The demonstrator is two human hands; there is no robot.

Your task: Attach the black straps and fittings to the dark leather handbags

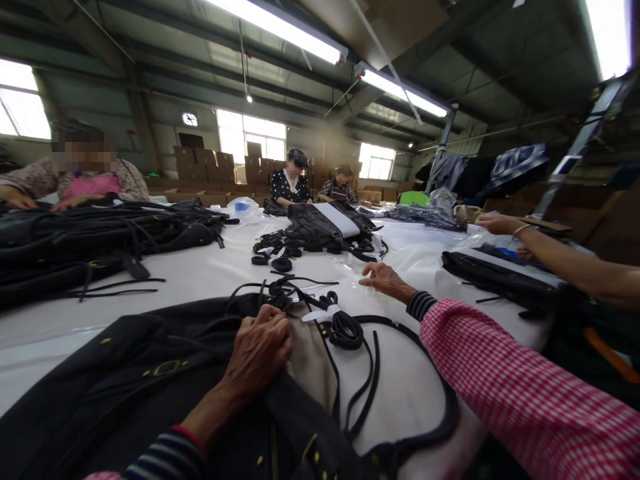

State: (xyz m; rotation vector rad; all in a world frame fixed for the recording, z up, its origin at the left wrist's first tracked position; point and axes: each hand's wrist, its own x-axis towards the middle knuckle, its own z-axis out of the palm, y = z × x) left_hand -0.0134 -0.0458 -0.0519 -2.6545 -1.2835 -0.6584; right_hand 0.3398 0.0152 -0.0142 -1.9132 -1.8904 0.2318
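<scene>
My left hand rests closed on a black bag that lies flat in front of me, its fingers curled over the edge of the bag's beige lining. Coiled black straps with a white tag lie just right of that hand. My right hand reaches farther out over the white table, fingers spread and flat near a sheet of clear plastic. It holds nothing. My right sleeve is pink check.
A pile of black bags fills the left. More bags and strap bundles lie mid-table. A co-worker's arm reaches in from the right over a flat black bag. Other people sit at the far side.
</scene>
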